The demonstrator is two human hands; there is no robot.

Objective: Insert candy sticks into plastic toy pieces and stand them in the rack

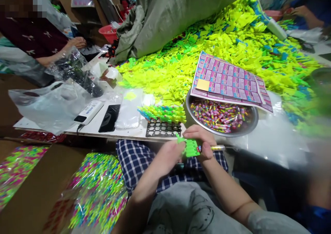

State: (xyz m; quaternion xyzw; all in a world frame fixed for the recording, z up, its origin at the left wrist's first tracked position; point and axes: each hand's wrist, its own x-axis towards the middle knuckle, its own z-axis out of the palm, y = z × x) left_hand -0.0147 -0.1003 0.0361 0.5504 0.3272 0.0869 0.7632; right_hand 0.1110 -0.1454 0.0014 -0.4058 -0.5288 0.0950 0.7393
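My left hand (169, 154) is closed on a bright green plastic toy piece (190, 148) with ridged edges, held above my lap. Against its right side my right hand (203, 140) is closed, thumb bent in. A small tube with a clear and yellow wrapper (218, 147) sticks out from the right hand's outer side. Something small, red and blue, shows between the right thumb and the green piece. Just beyond my hands, a black grid rack (164, 129) bears a row of yellow, green and blue plastic pieces (165, 114).
A metal bowl (254, 123) of small wrapped tubes stands right, partly covered by printed sticker sheets (230, 77). Behind is a large heap of yellow-green pieces (165, 82). A phone (110, 118) and white power bank (89, 112) lie left. Packed bags (99, 189) fill a carton. Other people sit nearby.
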